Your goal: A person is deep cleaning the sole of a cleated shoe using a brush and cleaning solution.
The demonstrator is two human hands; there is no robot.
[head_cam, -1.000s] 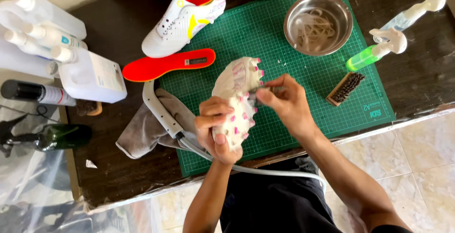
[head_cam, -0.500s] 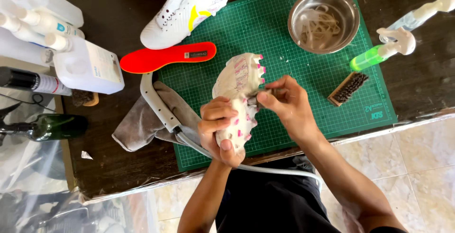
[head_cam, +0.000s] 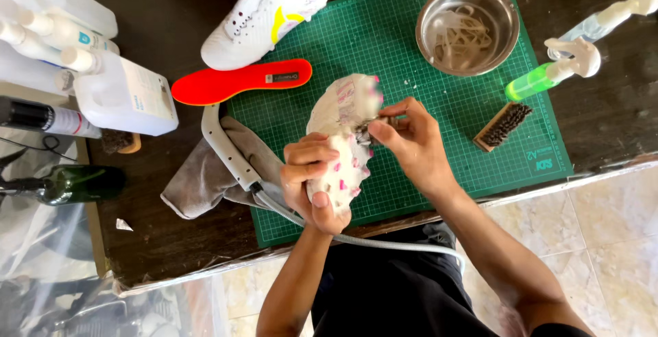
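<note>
Fingers of the right hand [head_cam: 411, 142] pinch a small brush [head_cam: 373, 126] against the studded shoe [head_cam: 343, 145] at frame centre, nudged lower along the sole than a second ago; left hand [head_cam: 312, 183] grips its heel above the green mat [head_cam: 411, 49], so scrubbing continues

Above the hands we see a steel bowl [head_cam: 467, 27] of laces, a red insole [head_cam: 240, 82] and another white boot [head_cam: 264, 15]; right, a wooden brush [head_cam: 502, 126]; left, a grey cloth [head_cam: 205, 176].

A white football boot with pink studs [head_cam: 340, 142] is lying sole-up above the green mat, a small dark-bristled brush [head_cam: 370, 128] pressing against its sole
</note>
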